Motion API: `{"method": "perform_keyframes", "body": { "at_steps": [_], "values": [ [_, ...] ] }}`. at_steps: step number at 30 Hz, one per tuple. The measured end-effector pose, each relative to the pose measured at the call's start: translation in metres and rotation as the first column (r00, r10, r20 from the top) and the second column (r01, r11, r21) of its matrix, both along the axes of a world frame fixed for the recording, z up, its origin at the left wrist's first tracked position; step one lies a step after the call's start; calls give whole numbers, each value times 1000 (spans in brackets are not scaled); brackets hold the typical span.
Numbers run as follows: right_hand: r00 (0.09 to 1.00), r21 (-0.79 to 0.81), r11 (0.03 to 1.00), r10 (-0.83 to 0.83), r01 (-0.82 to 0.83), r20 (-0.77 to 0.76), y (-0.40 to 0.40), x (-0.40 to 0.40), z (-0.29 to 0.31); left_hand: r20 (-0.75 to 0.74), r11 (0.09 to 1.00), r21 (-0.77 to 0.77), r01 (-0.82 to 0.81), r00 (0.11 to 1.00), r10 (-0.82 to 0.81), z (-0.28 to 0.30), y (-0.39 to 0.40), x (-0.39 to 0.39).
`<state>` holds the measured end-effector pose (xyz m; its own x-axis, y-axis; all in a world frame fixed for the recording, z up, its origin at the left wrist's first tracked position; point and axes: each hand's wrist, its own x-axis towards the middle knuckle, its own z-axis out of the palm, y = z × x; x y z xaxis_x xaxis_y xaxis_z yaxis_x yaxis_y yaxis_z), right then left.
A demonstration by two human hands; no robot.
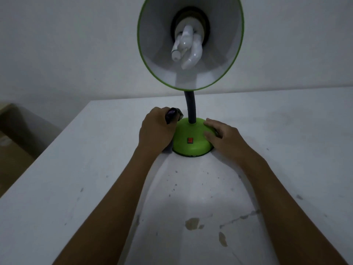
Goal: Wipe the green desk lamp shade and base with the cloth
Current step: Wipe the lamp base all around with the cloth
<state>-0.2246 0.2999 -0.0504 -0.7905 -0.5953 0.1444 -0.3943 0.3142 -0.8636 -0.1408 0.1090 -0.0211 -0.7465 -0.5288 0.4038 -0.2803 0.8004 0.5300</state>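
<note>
The green desk lamp stands on a white table. Its round green base [191,136] carries a red switch [190,140]. A black bendy neck [191,108] rises to the green-rimmed shade [156,60], whose white inside and spiral bulb [186,47] face me. My left hand [155,131] is pressed against the left side of the base, fingers curled around a dark cloth [172,115] that is mostly hidden in the fist. My right hand [221,138] rests on the right side of the base with fingers spread.
The white table [95,178] is speckled with dark spots and has chipped patches [193,223] near its front. A white wall stands right behind the lamp. A brown cardboard box [13,150] sits beyond the table's left edge.
</note>
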Motion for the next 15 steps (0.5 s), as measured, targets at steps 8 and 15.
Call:
{"method": "perform_keyframes", "body": {
  "at_steps": [8, 15],
  "values": [
    [1000, -33, 999, 4, -3, 29, 0, -3, 0, 63, 992, -50, 117, 992, -114, -18, 17, 1],
    [1000, -28, 1000, 4, -3, 29, -3, -6, -2, -5, 990, -85, 115, 993, -116, -19, 38, 19]
  ]
}}
